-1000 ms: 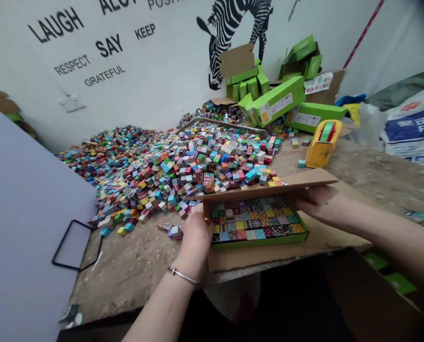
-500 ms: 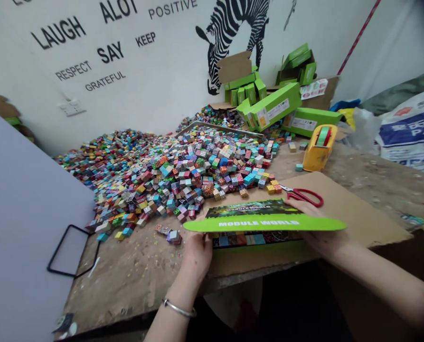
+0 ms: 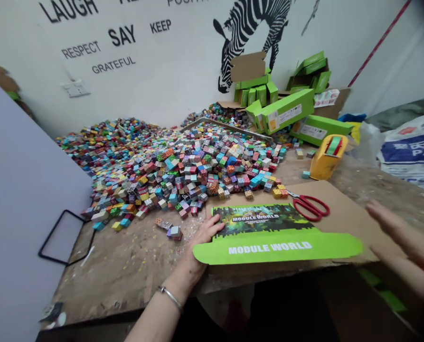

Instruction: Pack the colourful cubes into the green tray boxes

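A green and black printed cardboard box (image 3: 258,221) lies on a brown cardboard sheet in front of me, its long green front flap (image 3: 268,248) sticking out toward me. My left hand (image 3: 201,242) grips the box's left end, fingertips over the top edge; part of the palm is hidden by the flap. To the right, clear of the box, my right hand (image 3: 404,240) is in the air with its fingers stretched out and nothing in them, blurred by motion. Red-handled scissors (image 3: 309,208) lie against the box's far right corner.
A large heap of small colourful cubes (image 3: 183,175) covers the left and back of the table. Green boxes (image 3: 288,111) are piled behind. A yellow tape dispenser (image 3: 327,159) stands at the right, near a white sack (image 3: 409,152). A pale panel (image 3: 30,190) borders the left side.
The box's lid has come down over the colourful contents seen before, and its flap now faces up. My right hand has let go and moved right. My left hand stays at the left end.
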Demonstrator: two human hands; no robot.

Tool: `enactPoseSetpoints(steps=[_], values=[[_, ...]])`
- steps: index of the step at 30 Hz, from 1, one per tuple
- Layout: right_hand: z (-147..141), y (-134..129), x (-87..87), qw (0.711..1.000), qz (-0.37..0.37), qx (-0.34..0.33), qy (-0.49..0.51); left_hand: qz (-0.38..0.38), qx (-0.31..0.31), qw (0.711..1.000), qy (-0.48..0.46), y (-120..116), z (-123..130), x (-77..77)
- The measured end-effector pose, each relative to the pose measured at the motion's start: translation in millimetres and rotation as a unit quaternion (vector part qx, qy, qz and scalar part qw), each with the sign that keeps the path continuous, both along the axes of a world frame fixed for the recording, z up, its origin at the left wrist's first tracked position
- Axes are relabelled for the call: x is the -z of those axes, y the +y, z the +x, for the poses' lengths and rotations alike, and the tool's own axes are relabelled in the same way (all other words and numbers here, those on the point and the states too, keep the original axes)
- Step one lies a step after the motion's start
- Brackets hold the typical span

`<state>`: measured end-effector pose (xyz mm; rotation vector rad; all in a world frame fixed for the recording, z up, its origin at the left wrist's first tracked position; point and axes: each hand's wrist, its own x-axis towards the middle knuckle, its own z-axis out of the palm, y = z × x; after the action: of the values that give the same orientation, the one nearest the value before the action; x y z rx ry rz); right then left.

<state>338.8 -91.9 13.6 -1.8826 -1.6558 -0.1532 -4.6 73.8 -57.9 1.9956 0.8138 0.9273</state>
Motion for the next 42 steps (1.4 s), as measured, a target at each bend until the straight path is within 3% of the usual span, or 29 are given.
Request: enactPoseSetpoints(steps=[3,5,7,10,12,16,18,21,23,27,31,34,37,39,42], values=[[-39.8,22.9,-28.3,0.995,0.015,-0.08,-0.061,-0.007,0.005,1.0,0.018,1.0,-1.1,0.5],[-71.3,41.2,-23.2,0.976,0.039,-0.148,-0.156,-0.025,-0.008,1.0,0.007,-2.8,-0.2,-4.2],[-92.5,50.9,-1.6,0.955,0.058,-0.179,-0.228,-0.071,-0.007,0.997,-0.006,-10.5,0.0,-13.5],[-98.1,48.6,33.8,0.952,0.029,-0.157,-0.263,-0.159,0.024,0.986,-0.032,-25.9,-3.6,-32.0],[-91.5,44.0,44.5,0.952,0.017,-0.15,-0.265,-0.226,0.027,0.971,-0.072,-34.9,-7.6,-42.0],[-85.7,48.3,33.0,0.951,-0.015,-0.172,-0.258,-0.361,0.018,0.901,-0.241,-42.7,-10.8,-49.6],[-95.2,58.1,18.7,0.952,-0.073,-0.174,-0.241,-0.363,0.018,0.894,-0.263,-42.2,-9.7,-50.9],[-123.7,78.7,-1.5,0.947,-0.172,-0.189,-0.194,-0.253,-0.025,0.96,-0.119,-40.4,-7.7,-52.4],[-144.2,92.4,-7.5,0.943,-0.199,-0.211,-0.162,-0.16,-0.052,0.985,-0.024,-39.9,-7.4,-50.4],[-168.2,106.7,0.7,0.941,-0.185,-0.246,-0.143,-0.007,-0.044,0.998,0.04,-39.8,-8.7,-36.5],[-171.9,105.7,7.4,0.943,-0.162,-0.247,-0.156,0.141,-0.047,0.986,0.072,-39.6,-9.3,-25.1],[-158.5,102.5,1.9,0.945,-0.149,-0.242,-0.162,0.23,-0.06,0.966,0.099,-39.8,-9.0,-24.9],[-123.0,97.3,0.2,0.963,-0.116,-0.168,-0.174,0.283,-0.067,0.949,0.124,-40.4,-9.1,-27.2],[-94.3,94.1,7.4,0.972,-0.1,-0.111,-0.183,0.294,-0.063,0.943,0.139,-39.9,-9.7,-27.2],[-66.4,91.5,26.1,0.97,-0.117,-0.083,-0.197,0.298,-0.05,0.942,0.145,-37.9,-11.0,-24.6]])
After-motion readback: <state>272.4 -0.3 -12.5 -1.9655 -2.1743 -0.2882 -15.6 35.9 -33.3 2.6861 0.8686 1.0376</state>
